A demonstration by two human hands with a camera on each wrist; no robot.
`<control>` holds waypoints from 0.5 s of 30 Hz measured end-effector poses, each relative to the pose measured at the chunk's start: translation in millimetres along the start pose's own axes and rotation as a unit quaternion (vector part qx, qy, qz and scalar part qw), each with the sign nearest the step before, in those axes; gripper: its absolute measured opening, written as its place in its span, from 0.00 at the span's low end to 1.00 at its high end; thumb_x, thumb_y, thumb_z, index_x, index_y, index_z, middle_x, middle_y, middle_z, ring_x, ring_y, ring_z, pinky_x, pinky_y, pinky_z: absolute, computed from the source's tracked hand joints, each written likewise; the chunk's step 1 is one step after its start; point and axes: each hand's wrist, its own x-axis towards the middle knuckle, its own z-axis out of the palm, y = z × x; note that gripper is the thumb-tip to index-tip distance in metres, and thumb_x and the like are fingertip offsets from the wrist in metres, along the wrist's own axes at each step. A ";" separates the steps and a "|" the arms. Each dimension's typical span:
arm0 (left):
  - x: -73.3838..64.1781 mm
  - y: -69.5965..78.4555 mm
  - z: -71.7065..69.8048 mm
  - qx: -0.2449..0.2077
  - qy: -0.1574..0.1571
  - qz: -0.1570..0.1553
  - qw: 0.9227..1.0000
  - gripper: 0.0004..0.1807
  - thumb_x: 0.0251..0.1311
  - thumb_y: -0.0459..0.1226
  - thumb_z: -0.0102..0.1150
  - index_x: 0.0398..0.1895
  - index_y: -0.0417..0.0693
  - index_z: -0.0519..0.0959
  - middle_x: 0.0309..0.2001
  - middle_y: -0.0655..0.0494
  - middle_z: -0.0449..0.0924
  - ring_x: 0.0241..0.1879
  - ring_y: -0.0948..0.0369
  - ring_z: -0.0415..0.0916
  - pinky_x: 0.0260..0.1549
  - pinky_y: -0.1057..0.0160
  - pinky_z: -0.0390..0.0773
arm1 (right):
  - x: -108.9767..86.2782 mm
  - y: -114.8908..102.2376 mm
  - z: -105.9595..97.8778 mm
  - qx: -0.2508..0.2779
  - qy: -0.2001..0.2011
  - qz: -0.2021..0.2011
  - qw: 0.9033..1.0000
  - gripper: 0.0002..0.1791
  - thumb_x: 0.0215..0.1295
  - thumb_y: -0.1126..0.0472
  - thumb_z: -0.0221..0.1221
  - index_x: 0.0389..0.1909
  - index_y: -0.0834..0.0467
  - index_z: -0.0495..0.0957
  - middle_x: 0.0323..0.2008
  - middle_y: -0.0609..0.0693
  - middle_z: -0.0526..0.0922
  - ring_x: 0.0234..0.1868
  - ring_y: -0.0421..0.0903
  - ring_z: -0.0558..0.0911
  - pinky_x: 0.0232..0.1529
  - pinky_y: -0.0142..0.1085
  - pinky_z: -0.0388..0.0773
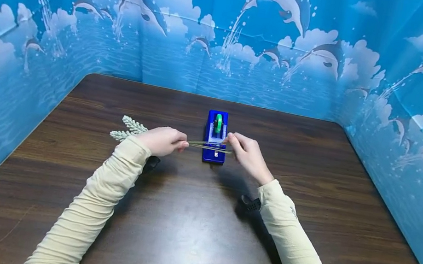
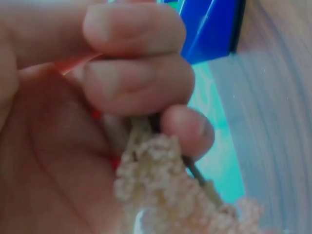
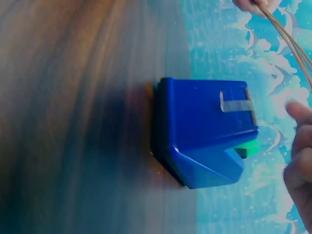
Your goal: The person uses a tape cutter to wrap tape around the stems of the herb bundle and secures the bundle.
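My left hand (image 1: 164,140) grips two pale green sprigs (image 1: 133,125) by their thin stems (image 1: 197,144). In the left wrist view the beaded sprig head (image 2: 156,190) hangs below the curled fingers (image 2: 141,85). Across from it, my right hand (image 1: 250,157) pinches at the far ends of the stems, which run sideways between both hands. Behind and beneath the stems stands a blue tape dispenser (image 1: 211,125) with a green tape roll (image 1: 218,124). A short strip of clear tape (image 3: 236,106) shows on the dispenser's end in the right wrist view.
The dark wood table (image 1: 196,223) has rounded corners. A blue curtain (image 1: 172,62) printed with dolphins encloses its back and sides. Dark wrist devices (image 1: 250,203) sit under both forearms, below the cream sleeves (image 1: 291,232).
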 end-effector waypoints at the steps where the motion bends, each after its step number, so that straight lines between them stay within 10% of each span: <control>1: 1.4 1.7 0.8 -0.003 -0.001 0.000 1.000 0.14 0.71 0.39 0.48 0.27 0.44 0.76 0.24 0.53 0.76 0.24 0.61 0.68 0.33 0.59 0.71 | 0.3 0.4 0.8 0.026 0.021 0.014 0.999 0.21 0.76 0.49 0.45 0.38 0.57 0.81 0.20 0.50 0.75 0.19 0.41 0.71 0.23 0.33 0.70; 15: 14.6 14.0 13.3 -0.006 -0.013 -0.041 0.999 0.16 0.74 0.42 0.44 0.26 0.46 0.66 0.22 0.57 0.62 0.23 0.59 0.63 0.32 0.60 0.66 | 3.6 3.7 9.1 0.234 0.079 0.076 0.966 0.26 0.78 0.49 0.41 0.41 0.68 0.77 0.25 0.53 0.76 0.22 0.44 0.79 0.27 0.40 0.80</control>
